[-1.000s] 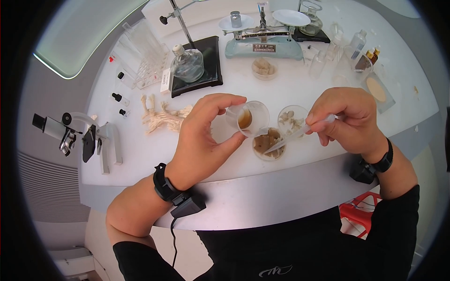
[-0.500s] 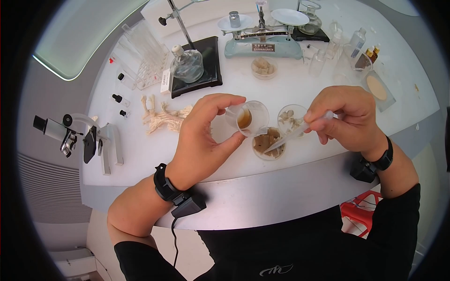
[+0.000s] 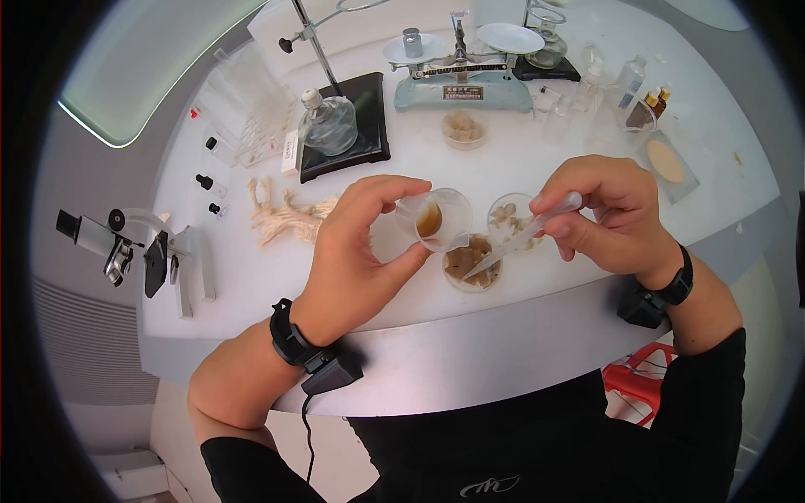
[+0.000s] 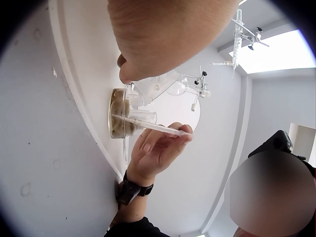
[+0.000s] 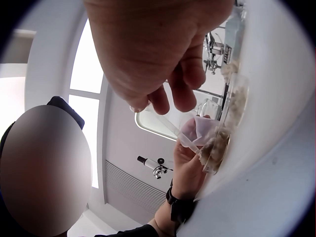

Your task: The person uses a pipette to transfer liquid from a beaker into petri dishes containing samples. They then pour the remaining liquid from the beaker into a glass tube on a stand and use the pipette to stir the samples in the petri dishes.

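My left hand point(image 3: 356, 247) holds a small clear cup point(image 3: 453, 216) between thumb and fingers. It is tilted, and amber-brown liquid shows in its bottom. With thumb and fingers, my right hand point(image 3: 608, 210) pinches a translucent plastic dropper pipette point(image 3: 524, 239) near its bulb end. The pipette slants down leftward, its tip among the brown, soaked-looking pieces in a round clear dish point(image 3: 457, 264). The cup's rim overlaps that dish's far edge in the head view. Behind it sits a second dish point(image 3: 506, 220) with pale pieces, partly covered by the pipette.
A third dish of pale pieces point(image 3: 464, 128) stands before a balance scale point(image 3: 461, 92). To the left are pale chicken feet point(image 3: 285, 214), a flask point(image 3: 327, 127) on a black stand base, dropper bottles and a microscope point(image 3: 155, 251). Glassware and bottles point(image 3: 631, 82) crowd the right.
The head view has shifted slightly, moving the scene left and down. Both hands keep their holds on cup and pipette, and the pipette tip stays at the dish of brown pieces.
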### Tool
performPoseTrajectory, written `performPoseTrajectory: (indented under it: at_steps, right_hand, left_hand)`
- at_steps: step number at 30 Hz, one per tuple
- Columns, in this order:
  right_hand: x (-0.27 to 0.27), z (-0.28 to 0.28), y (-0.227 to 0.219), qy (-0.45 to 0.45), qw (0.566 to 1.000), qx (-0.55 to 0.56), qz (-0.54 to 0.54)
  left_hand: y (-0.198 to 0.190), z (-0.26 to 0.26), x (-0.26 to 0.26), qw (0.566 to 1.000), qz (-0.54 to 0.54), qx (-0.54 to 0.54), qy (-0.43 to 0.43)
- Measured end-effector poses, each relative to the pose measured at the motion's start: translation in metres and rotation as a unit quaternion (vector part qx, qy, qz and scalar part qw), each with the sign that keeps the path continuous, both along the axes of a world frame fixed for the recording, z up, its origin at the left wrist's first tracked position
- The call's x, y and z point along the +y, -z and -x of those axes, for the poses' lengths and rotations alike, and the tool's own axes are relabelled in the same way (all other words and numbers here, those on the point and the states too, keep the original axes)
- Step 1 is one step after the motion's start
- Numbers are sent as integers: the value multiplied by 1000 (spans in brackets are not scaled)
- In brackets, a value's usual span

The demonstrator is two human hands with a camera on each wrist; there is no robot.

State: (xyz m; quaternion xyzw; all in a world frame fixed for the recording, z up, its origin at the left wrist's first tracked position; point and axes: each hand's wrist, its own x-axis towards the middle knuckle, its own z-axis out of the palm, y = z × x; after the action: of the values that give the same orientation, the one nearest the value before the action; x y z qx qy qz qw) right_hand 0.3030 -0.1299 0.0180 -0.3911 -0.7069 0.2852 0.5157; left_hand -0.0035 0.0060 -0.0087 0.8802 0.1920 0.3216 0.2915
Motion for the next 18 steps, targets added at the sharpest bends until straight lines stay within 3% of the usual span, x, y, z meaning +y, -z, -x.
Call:
performPoseTrajectory:
  at_steps: [18]
  right_hand:
    - [0, 0, -1, -5, 1000, 13, 28]
  left_hand:
    - [0, 1, 0, 1000, 1, -4, 3]
